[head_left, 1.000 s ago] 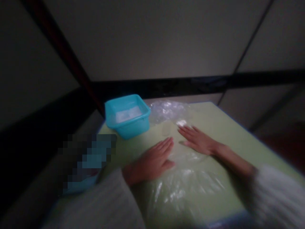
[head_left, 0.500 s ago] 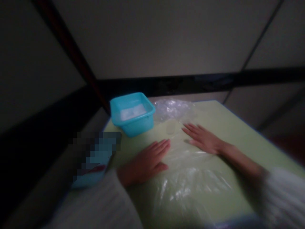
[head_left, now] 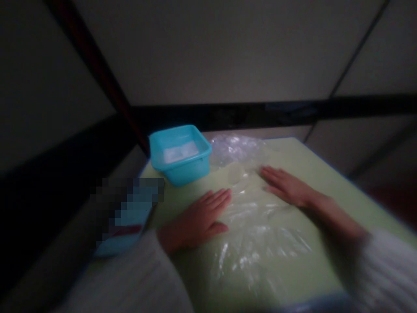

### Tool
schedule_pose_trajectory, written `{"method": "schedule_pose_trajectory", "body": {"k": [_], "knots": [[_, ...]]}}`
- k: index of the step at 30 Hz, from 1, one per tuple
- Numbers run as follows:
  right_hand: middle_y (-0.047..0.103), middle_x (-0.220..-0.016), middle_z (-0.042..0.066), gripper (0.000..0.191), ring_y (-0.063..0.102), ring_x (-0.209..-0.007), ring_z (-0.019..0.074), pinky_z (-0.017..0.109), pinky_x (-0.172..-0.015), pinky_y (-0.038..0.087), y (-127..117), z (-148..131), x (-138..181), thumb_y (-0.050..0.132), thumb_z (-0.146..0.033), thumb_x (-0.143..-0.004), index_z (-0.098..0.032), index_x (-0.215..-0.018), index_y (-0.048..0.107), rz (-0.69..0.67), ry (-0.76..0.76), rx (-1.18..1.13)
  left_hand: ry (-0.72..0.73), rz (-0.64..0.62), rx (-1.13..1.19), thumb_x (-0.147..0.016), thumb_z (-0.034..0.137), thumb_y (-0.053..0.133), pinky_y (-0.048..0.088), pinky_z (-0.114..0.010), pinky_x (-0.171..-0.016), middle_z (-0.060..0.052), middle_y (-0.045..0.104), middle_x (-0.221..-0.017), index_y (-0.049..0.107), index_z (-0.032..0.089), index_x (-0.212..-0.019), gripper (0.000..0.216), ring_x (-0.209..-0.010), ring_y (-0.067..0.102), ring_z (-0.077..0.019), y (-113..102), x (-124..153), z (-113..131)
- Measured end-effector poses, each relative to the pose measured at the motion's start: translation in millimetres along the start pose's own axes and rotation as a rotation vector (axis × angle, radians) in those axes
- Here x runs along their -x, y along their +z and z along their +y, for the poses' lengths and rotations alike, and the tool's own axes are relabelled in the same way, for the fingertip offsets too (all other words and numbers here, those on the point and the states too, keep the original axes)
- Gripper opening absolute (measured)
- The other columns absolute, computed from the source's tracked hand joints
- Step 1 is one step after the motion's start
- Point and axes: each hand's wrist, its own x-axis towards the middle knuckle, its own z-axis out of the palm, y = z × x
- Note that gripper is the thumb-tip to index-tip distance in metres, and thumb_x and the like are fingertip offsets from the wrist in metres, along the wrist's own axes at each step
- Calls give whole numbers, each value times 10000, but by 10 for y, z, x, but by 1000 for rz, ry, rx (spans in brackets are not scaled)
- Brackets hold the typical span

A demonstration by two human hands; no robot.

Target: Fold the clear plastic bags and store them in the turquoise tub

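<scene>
A clear plastic bag (head_left: 257,243) lies spread over the pale green tabletop (head_left: 312,174), creased and shiny toward me. My left hand (head_left: 203,217) rests flat at its left side, fingers stretched out and thumb apart. On the right side, my right hand (head_left: 285,184) is also stretched out, palm down, its fingers a little blurred. Neither hand grips anything. A faint round, yellowish patch (head_left: 235,174) shows between the two hands, near the fingertips; I cannot make out what it is.
A turquoise plastic basin (head_left: 189,171) with white sheets or packets (head_left: 180,152) inside stands at the back left. Crumpled clear plastic (head_left: 234,148) lies beside it. A light blue, partly blurred-out item (head_left: 135,217) is at the left edge. A wall (head_left: 221,56) rises behind the table.
My right hand has slid slightly right across the plastic, away from the left hand. My left hand has stayed nearly in place. Creases in the bag have shifted a little.
</scene>
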Motion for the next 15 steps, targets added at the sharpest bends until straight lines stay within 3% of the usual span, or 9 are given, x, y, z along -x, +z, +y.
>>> {"method": "schedule_pose_trajectory", "body": {"k": [4,7,11,15], "knots": [[356,-1476,124,574,317,-1360,259,468,-1089,307,-28,59,15,295,-463,-961,-178,-1458,256,115,149,49,20,20,-2,-950,523,351,118,-430,-1162,-131,156,-1544,155,133,-1470,679,-1425,130,-242,-10,-2,-12],[309,-1500,121,574,299,-1369,256,465,-1094,296,2,-8,-16,293,-428,-958,-179,-1468,214,175,204,73,39,74,-8,-937,562,340,93,-448,-1166,-134,142,-1547,132,137,-1474,716,-1429,106,-250,-33,-16,35],[243,-1525,123,626,243,-1387,293,510,-1086,274,94,-146,-67,321,-455,-937,-180,-1478,168,141,217,121,73,132,-8,-936,570,332,78,-442,-1169,-124,102,-1555,102,151,-1477,722,-1433,74,-238,-42,-75,195],[236,-1526,132,617,228,-1389,315,552,-1068,270,165,-192,-69,283,-475,-937,-178,-1470,194,121,260,153,77,87,9,-939,550,351,118,-405,-1168,-137,111,-1551,150,115,-1465,712,-1432,80,-222,-39,-227,396]]}}
